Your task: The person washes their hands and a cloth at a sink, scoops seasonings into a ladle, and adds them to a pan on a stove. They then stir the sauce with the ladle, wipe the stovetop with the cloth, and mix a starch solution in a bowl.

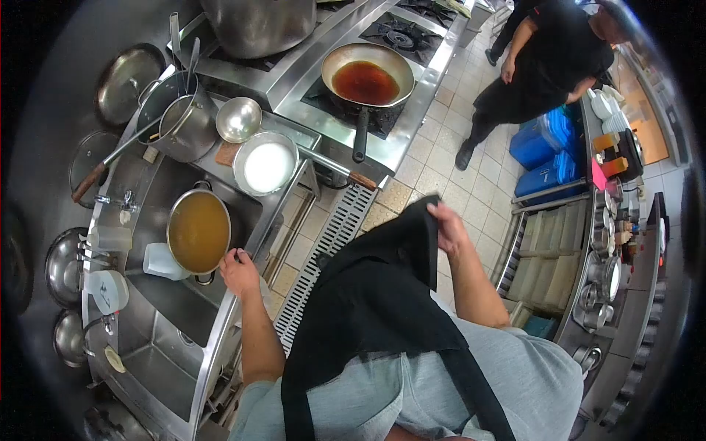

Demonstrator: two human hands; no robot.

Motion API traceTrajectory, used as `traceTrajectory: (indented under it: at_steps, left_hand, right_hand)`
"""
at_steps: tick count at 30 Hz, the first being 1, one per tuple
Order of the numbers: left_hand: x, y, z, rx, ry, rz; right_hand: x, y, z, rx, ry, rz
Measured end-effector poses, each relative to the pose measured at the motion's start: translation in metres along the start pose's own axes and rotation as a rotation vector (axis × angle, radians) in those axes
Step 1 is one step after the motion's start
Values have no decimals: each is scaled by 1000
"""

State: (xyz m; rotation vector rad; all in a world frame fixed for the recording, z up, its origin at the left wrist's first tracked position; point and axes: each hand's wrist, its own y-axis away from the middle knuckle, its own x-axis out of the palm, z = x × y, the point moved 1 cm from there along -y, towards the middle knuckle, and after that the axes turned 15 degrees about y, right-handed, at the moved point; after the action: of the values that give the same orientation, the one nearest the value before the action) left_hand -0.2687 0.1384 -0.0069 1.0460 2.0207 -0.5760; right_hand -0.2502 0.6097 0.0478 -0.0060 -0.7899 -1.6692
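My left hand [239,273] is at the sink's front edge, beside the lower handle of a pot of yellow-brown liquid [198,231]; its fingers are bent around something small and dark. My right hand [448,226] pinches the edge of the black apron [382,294] and holds it out to the right. Next to the pot a white plastic container [163,262] lies in the sink. Above the sink stand a pan of white liquid [266,166] and a metal bowl [239,120].
A frying pan with reddish-brown liquid [365,81] sits on the stove [401,147], its handle pointing toward me. A person in black [548,59] stands at the upper right by blue bins [543,140]. Shelves with trays [544,257] line the right. A floor grate [323,250] lies below the stove.
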Motion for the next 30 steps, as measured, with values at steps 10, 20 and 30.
traceTrajectory:
  at_steps: [10,20,30]
  left_hand:
    - [6,5,4,137,-96,-99]
    - [11,0,4,64,-185,-93]
    - [4,4,-4,32,-175,-54]
  right_hand:
    - [127,201,149,-656,404,717]
    - [130,209,165,-1016,713,1337]
    - [155,210,231,-1319,1209,192]
